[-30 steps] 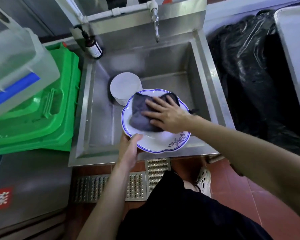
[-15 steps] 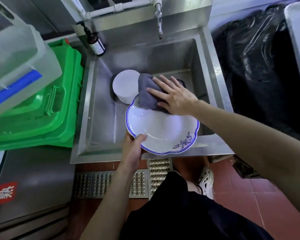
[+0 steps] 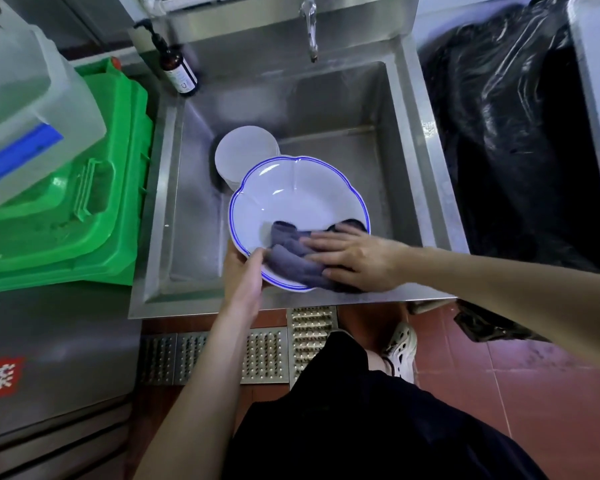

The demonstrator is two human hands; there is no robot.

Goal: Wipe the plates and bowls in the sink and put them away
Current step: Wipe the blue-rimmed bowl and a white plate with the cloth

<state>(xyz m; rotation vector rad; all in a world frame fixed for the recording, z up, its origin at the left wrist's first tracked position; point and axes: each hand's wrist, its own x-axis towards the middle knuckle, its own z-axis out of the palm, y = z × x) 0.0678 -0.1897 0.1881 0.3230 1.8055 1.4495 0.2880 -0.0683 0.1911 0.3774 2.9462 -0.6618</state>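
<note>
My left hand (image 3: 245, 271) grips the bowl's (image 3: 298, 199) near rim over the sink (image 3: 426, 188); right hand (image 3: 357, 261) presses cloth (image 3: 291, 258) flat inside. Mid-wipe; next, prob. stow it w/ care, then the plates (image 3: 245, 150).

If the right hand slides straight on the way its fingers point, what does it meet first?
Probably the left hand, whose thumb holds the bowl rim just beyond the right hand and its cloth.
</note>
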